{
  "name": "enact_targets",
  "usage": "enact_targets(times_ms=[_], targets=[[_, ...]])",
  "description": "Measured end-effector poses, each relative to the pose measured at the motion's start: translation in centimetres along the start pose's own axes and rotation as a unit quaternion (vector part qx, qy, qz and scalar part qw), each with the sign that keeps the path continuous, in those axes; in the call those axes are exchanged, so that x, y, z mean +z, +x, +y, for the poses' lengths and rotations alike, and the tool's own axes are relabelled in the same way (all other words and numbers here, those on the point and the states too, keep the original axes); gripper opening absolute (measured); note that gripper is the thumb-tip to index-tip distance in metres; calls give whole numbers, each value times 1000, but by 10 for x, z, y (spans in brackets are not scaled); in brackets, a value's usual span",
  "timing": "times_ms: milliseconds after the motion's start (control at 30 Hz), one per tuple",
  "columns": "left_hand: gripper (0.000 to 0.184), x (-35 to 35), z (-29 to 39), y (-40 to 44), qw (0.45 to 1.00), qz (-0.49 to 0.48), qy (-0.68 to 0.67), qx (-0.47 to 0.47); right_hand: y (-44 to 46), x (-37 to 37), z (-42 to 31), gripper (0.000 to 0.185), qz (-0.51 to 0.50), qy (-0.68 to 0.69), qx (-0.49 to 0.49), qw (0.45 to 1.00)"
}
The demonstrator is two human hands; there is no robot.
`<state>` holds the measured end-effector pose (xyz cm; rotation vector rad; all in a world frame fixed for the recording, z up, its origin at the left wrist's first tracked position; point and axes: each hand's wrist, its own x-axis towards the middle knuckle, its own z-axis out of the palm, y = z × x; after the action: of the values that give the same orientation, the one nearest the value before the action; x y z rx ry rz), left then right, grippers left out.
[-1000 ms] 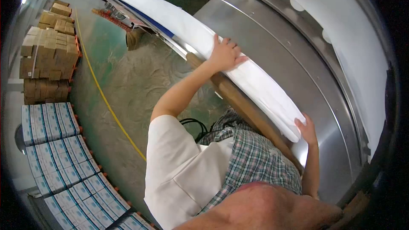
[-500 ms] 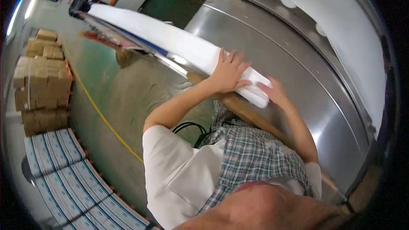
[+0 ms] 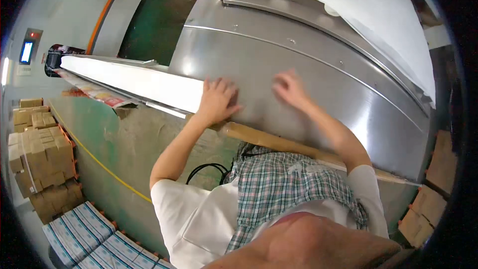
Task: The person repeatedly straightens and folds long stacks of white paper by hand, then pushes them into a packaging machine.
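Note:
A long white block, which looks like a log of folded paper or tissue, lies along a narrow rail at the left of the metal table. At its near end rests my left hand, its fingers spread against the block and not wrapped round it. Over the steel surface to the right is my right hand, apart from the block and slightly blurred. Its fingers look loosely bent and apart, with nothing in them.
A brown edge strip runs along the table front by my apron. White sheet material hangs over the machine behind. Cartons and blue-striped white packs are stacked at left. A lit control panel is on the wall.
The white block has slid left along the rail, away from the table. My right hand has let go of it; my left hand stays at its end. The view has turned.

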<state>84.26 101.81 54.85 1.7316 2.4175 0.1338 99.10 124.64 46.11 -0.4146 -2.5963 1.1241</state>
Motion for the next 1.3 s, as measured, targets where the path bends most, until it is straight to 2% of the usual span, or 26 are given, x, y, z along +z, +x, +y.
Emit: enact_targets(times_ms=[33,67,100,133,167,233,267,333,400,433,500,533,600,700,833,1000,1133,1233,1300], targets=[[48,4,-11,4,999,17,-43,-20,2,-22,10,29,66,-120,-8,990],[48,7,-20,11,999,15,-45,-18,2,-39,28,30,108,-154,6,982],[44,11,-28,21,995,61,-75,-29,-1,-57,47,31,149,-187,21,971],[40,19,-43,34,988,106,-106,-40,-8,-70,63,31,165,-194,34,966],[39,34,-64,51,979,161,-122,-13,-14,-81,76,31,181,-200,46,962],[41,51,-103,86,965,137,-201,-98,-34,-79,104,33,180,-251,54,950],[44,69,-126,107,956,160,-217,-120,-42,-77,111,34,181,-299,59,935],[47,82,-161,148,945,179,-234,-142,-43,-76,107,36,173,-287,67,940],[55,67,-184,184,948,157,-182,-208,-42,-76,100,37,170,-273,78,944],[55,60,-192,202,949,156,-181,-206,-42,-76,100,38,160,-270,86,946],[73,54,-205,234,936,111,-149,-300,-40,-77,100,40,147,-266,93,948],[73,53,-211,248,935,110,-150,-301,-39,-78,97,41,146,-266,103,947],[86,56,-220,270,925,157,-6,-345,-37,-78,95,42,141,-266,114,947],[89,61,-234,285,913,148,-16,-379,-35,-80,94,44,140,-277,102,945],[81,69,-244,292,921,145,-4,-363,-32,-78,94,45,129,-300,128,936],[72,81,-251,293,910,222,-15,-351,-34,-78,93,46,111,-320,146,929],[67,79,-253,294,909,230,-40,-344,-31,-78,90,45,114,-321,141,930],[60,72,-256,306,908,254,-5,-333,-31,-79,90,45,113,-331,147,925],[52,61,-265,329,881,380,-213,-183,-31,-78,91,45,107,-334,148,925]])
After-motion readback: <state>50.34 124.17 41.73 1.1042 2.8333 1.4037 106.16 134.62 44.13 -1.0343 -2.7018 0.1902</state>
